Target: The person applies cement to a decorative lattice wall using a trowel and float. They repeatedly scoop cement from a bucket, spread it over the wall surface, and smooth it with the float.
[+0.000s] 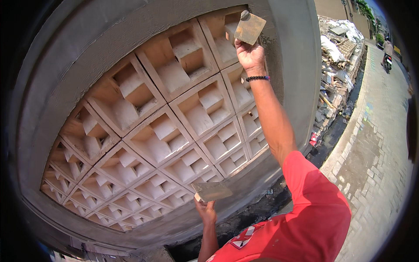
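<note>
Overhead, right hand (249,54) raised and closed on the lower edge of a flat square steel plastering trowel (249,27), its blade pressed against the grey cement render (275,65) of the frame, just where that render meets the top corner of the pale terracotta ventilation-block screen (174,126). Below and nearer the body, left hand (206,210) gripping from underneath a flat rectangular mortar board (212,191), held roughly level in front of the lower row of blocks.

Best handled, probably, with the blade kept at a shallow angle to the render, light even pressure, short strokes running along the joint rather than across it, so no cement smears into the block openings beside the raised hand. Board worth keeping level and close under the working hand, to catch droppings and shorten each reload.

As for holders: board top looking smeared grey, no clear heap of mortar to be made out. Block cells empty, open boxes with stepped inner ledges. No bucket or tub anywhere near either hand. Rubble heap (336,52) well off beyond the right arm, beside the paved lane (375,144).
</note>
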The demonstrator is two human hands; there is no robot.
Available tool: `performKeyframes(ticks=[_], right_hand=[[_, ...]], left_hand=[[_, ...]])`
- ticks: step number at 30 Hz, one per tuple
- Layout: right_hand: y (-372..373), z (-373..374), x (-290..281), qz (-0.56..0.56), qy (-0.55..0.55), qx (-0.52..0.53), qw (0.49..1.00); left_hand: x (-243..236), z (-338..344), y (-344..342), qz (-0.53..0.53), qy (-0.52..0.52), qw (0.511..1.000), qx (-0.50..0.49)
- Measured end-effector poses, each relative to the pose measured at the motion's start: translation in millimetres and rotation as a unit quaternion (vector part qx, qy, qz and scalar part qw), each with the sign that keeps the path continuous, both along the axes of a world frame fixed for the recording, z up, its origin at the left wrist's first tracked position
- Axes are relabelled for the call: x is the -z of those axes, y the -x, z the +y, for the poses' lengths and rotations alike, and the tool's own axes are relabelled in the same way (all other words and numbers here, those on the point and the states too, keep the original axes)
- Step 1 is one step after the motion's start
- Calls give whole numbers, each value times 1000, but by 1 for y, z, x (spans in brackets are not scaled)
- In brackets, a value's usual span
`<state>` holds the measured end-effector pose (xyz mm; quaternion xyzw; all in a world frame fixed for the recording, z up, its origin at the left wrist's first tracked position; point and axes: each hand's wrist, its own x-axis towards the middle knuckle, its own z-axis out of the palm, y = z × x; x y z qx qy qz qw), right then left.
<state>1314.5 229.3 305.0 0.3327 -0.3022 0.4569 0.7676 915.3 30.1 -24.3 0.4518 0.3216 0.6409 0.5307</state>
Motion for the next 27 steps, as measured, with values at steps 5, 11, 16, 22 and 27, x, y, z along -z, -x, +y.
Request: performKeyframes(ticks=[5, 11, 16, 22, 27], right_hand=[[-15, 30, -28, 58, 87, 39, 994], [-21, 36, -40, 95, 120, 59, 986], [-16, 32, -54, 105, 154, 74, 980], [-6, 27, -69, 100, 157, 131, 974], [11, 13, -80, 122, 208, 182, 953]], left_hand=[[-9, -6, 5, -5, -19, 999, -28], [-16, -14, -2, 18, -5, 997, -68], [-17, -19, -15, 12, -10, 997, -77], [-25, -28, -29, 15, -4, 997, -73], [-30, -35, -36, 21, 2, 996, -92]])
